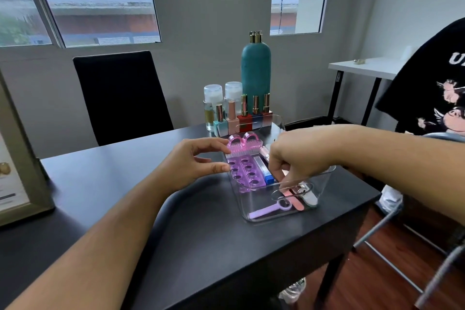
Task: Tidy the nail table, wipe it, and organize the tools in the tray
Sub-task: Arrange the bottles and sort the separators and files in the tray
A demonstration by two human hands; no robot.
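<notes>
Head view, sole entry. Step in hand, by judgement: you are on the last part, organizing tools in the tray (324,184); the table (120,184) around it looks bare and dark, so tidying and wiping appear done or nearly so. Tray: clear plastic, on the table's right half, near its right edge. Contents, far to near: pink brush (242,145) at the far end; purple toe separators (242,171) laid flat on the left side; blue-capped block (264,170) just beside them to the right; pink file (295,199) and a pale file (310,199) at the near right; lilac tool (269,209) lying across the near end. Your left hand (193,163): outside the tray's left wall, fingers apart, tips touching or just at the brush and the separators' left edge, gripping nothing. Your right hand (297,158): reaching down into the tray from the right, fingers curled together over the right-hand side; whether they pinch a tool you cannot tell, since the hand hides its own tips. A small pink-capped item (264,152) pokes out just left of that hand. Bottles (255,75) and polishes (255,106) stand just behind the tray. Next move, by judgement: seat the right-side piece parallel to the block, steadying the tray with your left hand.
</notes>
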